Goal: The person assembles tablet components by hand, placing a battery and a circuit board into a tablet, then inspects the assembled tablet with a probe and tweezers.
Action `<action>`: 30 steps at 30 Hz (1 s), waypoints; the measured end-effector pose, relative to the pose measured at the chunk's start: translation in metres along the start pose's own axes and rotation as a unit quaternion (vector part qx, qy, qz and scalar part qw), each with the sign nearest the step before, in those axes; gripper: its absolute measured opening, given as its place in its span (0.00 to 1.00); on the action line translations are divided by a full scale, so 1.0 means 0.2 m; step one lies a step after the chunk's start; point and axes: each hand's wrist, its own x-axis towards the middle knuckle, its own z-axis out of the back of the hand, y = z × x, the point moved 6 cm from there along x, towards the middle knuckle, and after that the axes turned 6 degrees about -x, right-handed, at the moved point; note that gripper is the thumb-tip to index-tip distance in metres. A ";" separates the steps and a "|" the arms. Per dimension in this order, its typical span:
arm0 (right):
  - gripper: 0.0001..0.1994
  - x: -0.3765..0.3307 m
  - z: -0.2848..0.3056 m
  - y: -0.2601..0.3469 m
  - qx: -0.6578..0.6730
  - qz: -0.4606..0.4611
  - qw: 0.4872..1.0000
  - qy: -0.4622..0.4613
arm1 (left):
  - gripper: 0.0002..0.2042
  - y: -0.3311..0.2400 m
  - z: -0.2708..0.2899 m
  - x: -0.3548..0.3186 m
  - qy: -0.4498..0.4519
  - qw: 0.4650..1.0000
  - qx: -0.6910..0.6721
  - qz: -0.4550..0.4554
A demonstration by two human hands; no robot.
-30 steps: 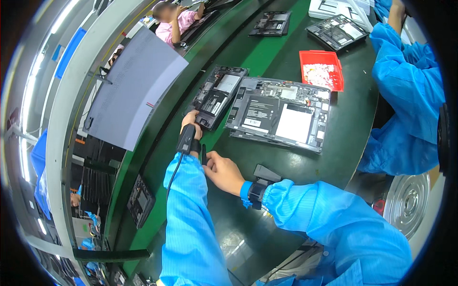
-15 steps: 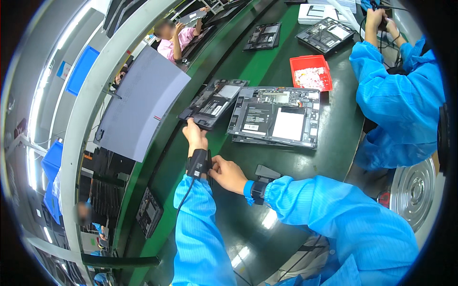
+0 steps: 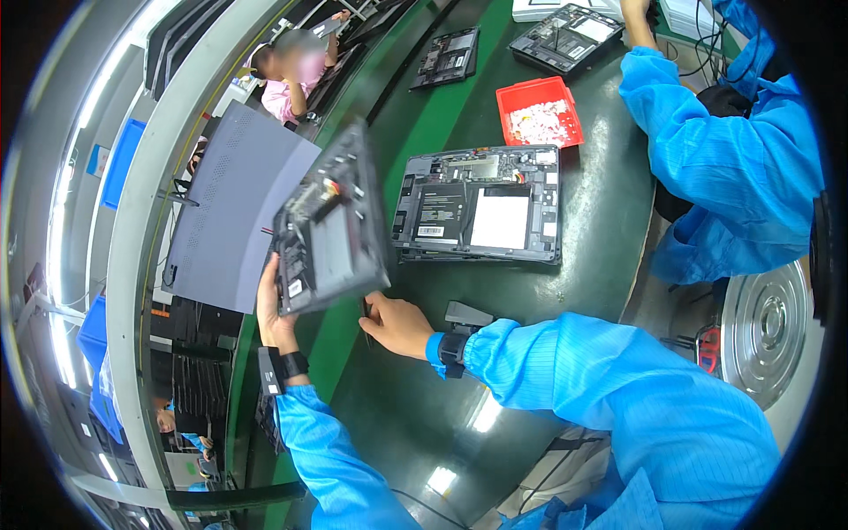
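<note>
My left hand (image 3: 276, 327) grips the lower left edge of an opened laptop base (image 3: 331, 234). The base is raised and tilted, its inner boards and cables showing, somewhat blurred. Below its lower corner is my right hand (image 3: 402, 327), closed with thumb and finger together on a thin dark tool (image 3: 367, 320), too small to name surely. Another opened laptop base (image 3: 442, 212), with a black battery and a white rectangle inside, lies flat on the green bench (image 3: 530, 296), atop a second dark one. Beside my right wrist sits a small grey block (image 3: 466, 314).
A red tray (image 3: 530, 92) of small white bits stands behind the stacked bases. More opened laptop bases (image 3: 565, 37) lie farther back. A co-worker's blue sleeve (image 3: 698, 159) is at right, above a round metal stool (image 3: 770, 322). A grey panel (image 3: 234, 208) stands at left.
My left hand has lifted the laptop base off the bench, moved it left and tilted it up. My right hand stays low, near it. The view has shifted slightly.
</note>
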 end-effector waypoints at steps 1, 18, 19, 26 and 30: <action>0.18 -0.01 0.00 0.00 -0.014 -0.009 1.000 0.005 | 0.15 0.04 -0.08 -0.04 0.014 1.000 0.014 0.016; 0.15 0.01 -0.10 -0.04 -0.067 0.032 0.997 0.011 | 0.18 0.35 -0.90 0.42 0.079 0.708 0.589 -0.381; 0.13 0.02 -0.10 -0.09 -0.037 0.060 0.997 -0.024 | 0.19 0.40 -0.93 0.42 0.064 0.751 0.563 -0.339; 0.18 0.03 -0.11 -0.10 -0.001 0.034 0.999 0.012 | 0.17 0.15 -0.93 -0.54 0.203 0.809 0.453 -0.315; 0.17 -0.02 -0.01 -0.10 0.027 0.130 0.991 -0.020 | 0.15 0.01 -0.82 -1.22 0.266 0.833 0.393 -0.285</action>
